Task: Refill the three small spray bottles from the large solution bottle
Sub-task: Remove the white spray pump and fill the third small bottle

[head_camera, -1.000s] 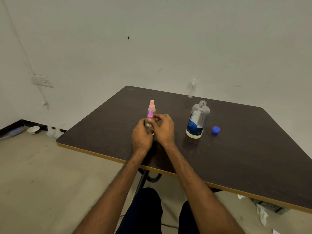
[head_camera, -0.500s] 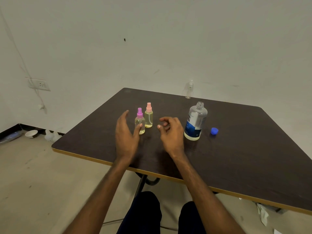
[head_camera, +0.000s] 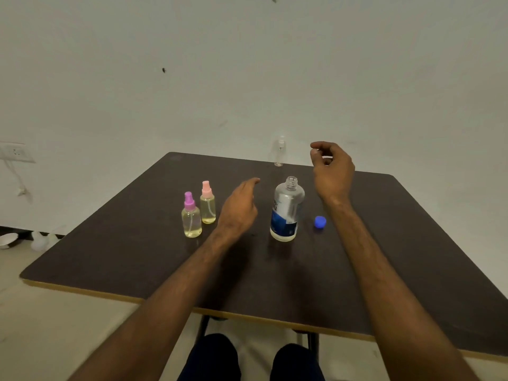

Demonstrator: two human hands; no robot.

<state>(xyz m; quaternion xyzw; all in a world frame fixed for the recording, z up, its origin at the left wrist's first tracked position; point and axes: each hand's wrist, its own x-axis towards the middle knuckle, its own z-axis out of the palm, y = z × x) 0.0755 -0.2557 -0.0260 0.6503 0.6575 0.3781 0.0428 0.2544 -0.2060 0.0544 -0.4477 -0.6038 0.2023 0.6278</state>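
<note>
Right hand (head_camera: pixel 331 171) is hovering, loosely curled, empty, near clear small spray bottle (head_camera: pixel 279 152); left hand (head_camera: pixel 240 206) is hovering flat, empty, beside uncapped blue-labelled large bottle (head_camera: pixel 287 213).

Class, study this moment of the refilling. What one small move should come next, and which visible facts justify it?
Probably reach the right hand to the clear spray bottle at the far edge of the table and grip it. It looks empty, while the purple-topped bottle and pink-topped bottle hold yellowish liquid with tops on. The right hand hovers near it, holding nothing; the large bottle stands uncapped.
</note>
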